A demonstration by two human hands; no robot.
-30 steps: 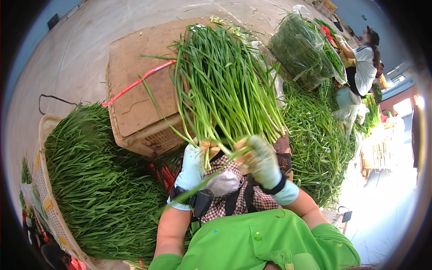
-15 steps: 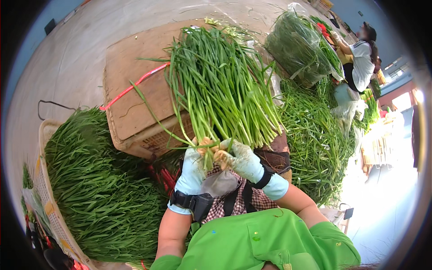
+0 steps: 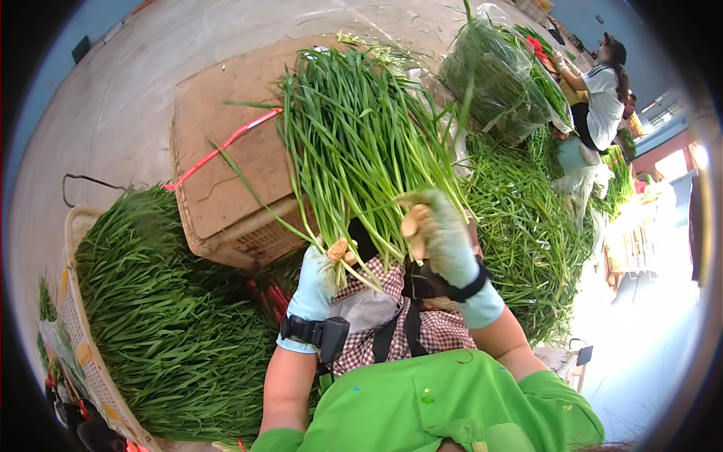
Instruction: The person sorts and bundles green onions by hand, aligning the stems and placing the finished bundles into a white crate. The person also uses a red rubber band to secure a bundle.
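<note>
Okay, containers first: basket on my left, piled with cut green chives; only its rim shows, and its lower end is cut off by the dark edge. Ahead, an upturned wicker crate with a flat brown board on top and a red strap running across it. Far right, a clear plastic bag stuffed with greens, more loose greens heaped below it. Another person in a white top sits behind that heap, hands hard to make out.

Bunch of chives is up in front of me, over my lap, leaves fanning away over the crate. Left hand, pale blue glove, is closed around the root end from below; the roots are partly hidden. Right hand, whitish glove, is raised beside the stalks, fingers curled, touching the bunch's right side; can't tell if it really grips. Both wrists wear black straps. Forearms come up from the lower edge, elbows bent.
</note>
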